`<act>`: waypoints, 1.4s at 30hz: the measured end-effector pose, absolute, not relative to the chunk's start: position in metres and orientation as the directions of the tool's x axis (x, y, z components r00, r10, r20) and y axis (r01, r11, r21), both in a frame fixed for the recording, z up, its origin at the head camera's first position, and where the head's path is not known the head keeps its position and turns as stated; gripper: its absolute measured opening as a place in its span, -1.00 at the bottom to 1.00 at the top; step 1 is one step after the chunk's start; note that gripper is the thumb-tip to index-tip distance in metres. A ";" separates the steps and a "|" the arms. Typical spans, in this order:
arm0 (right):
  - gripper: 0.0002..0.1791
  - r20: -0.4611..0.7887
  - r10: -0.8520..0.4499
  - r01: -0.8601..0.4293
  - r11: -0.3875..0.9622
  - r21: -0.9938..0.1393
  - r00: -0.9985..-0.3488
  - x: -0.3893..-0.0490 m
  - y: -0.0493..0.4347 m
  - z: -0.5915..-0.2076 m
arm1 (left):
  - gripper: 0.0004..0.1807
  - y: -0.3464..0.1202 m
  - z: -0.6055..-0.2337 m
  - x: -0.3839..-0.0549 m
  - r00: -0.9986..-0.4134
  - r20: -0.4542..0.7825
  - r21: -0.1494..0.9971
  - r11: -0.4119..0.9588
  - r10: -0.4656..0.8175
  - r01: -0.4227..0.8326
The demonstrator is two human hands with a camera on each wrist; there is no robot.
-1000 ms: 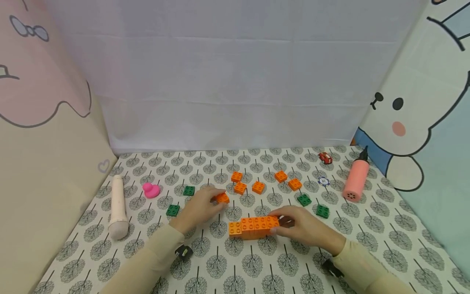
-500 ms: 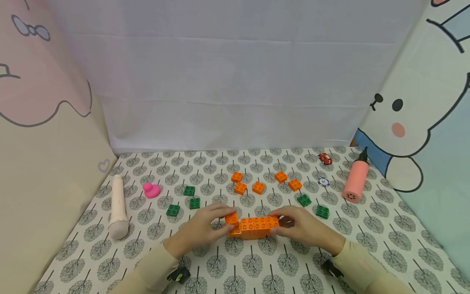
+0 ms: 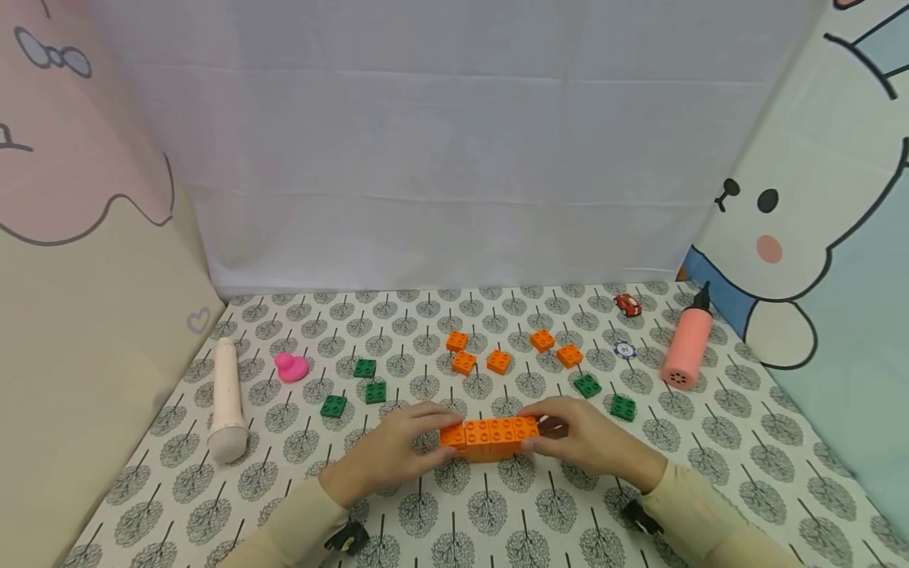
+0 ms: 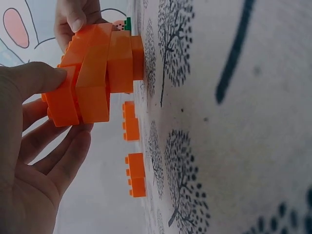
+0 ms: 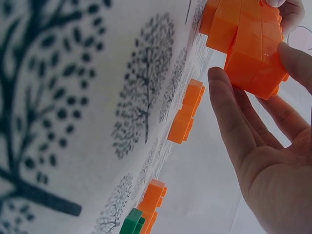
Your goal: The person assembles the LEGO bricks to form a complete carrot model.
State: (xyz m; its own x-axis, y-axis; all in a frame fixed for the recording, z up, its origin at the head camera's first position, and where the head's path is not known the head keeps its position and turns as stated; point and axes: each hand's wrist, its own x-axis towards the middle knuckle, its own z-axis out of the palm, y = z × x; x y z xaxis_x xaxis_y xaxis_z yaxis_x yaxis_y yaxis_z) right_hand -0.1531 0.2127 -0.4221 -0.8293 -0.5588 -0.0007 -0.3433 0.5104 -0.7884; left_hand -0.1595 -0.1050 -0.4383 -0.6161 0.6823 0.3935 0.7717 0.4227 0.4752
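An orange toy-brick structure [image 3: 491,451], several layers high, stands in front of me between both hands. My left hand [image 3: 394,443] pinches an orange building block [image 4: 63,100] at the structure's left end, thumb on one side and fingers on the other. In the left wrist view a thin, wedge-shaped gap shows between this block and the brick beneath it. At the opposite end my right hand [image 3: 584,439] grips the structure's top bricks [image 5: 265,61] between thumb and fingers. The upper layers overhang a narrower base in both wrist views.
Behind the structure lie several loose orange blocks [image 3: 499,361]. Green blocks lie left [image 3: 375,392] and right [image 3: 622,407]. A pink duck [image 3: 292,368] and a white microphone [image 3: 227,402] are left; a pink bottle [image 3: 687,347], poker chip [image 3: 625,350] and red toy car [image 3: 628,305] are right.
My left hand has carried the orange block right and toward me, then lowered it onto the structure's left end, level with the top row. My right hand keeps its grip at the right end.
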 end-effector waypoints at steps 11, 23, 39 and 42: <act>-0.43 0.004 -0.558 -0.343 0.504 -0.792 -0.830 -0.154 0.213 -0.423 | -0.55 -0.106 -0.439 -0.159 -0.711 0.250 0.582 0.485 0.658 0.653; -0.46 0.019 -0.557 -0.340 0.481 -0.808 -0.831 -0.152 0.212 -0.423 | -0.53 -0.103 -0.442 -0.158 -0.758 0.163 0.710 0.459 0.632 0.535; -0.43 0.024 -0.551 -0.349 0.493 -0.797 -0.834 -0.152 0.213 -0.423 | -0.55 -0.101 -0.446 -0.157 -0.774 0.134 0.779 0.417 0.619 0.468; -0.43 0.023 -0.550 -0.346 0.491 -0.800 -0.835 -0.152 0.213 -0.423 | -0.56 -0.102 -0.445 -0.158 -0.773 0.140 0.780 0.412 0.618 0.471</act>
State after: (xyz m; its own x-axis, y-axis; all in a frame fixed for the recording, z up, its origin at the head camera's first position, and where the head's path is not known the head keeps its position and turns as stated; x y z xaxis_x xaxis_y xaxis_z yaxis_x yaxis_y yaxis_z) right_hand -0.1523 0.2134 -0.4234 -0.8350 -0.5498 0.0234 -0.3457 0.4909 -0.7997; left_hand -0.1579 -0.1017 -0.4451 -0.7733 0.6182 0.1405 0.4711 0.4121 0.7799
